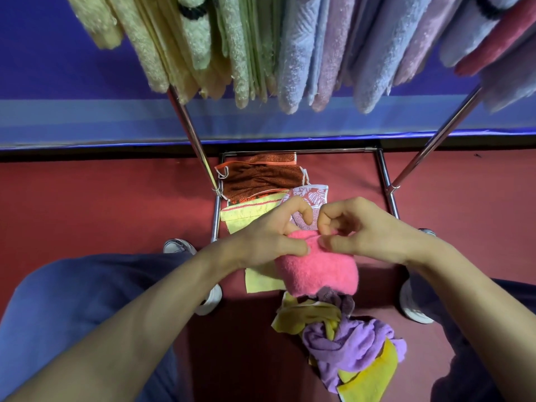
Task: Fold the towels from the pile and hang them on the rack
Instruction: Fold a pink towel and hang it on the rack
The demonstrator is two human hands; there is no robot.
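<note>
left hand (pixel 268 237): grip clamped on the top edge of the pink towel (pixel 319 271), thumb against fingertips
right hand (pixel 364 232): same from my view, fingers curled, grip pinching that edge right next to the left one; the two hands are almost touching
pink towel: held up off the floor (pixel 87 204), bunched and hanging from both pinches, in front of the rack (pixel 190 132)
pile (pixel 348 340): crumpled purple and yellow cloths on the red floor, just below the pink towel; its lower edge overlaps the top of the pile in my view, and I can't tell if they touch
rack: chrome frame, two slanted legs running down to a rectangular base
hung towels (pixel 293 53): packed along the top, cream and pale green on the left, blue, lilac and pink to the right
flat cloths (pixel 261 178): dark brown-orange, yellow and a leaf-print one, lying inside the base frame
trousers (pixel 72 300): blue, legs on either side of the pile
</note>
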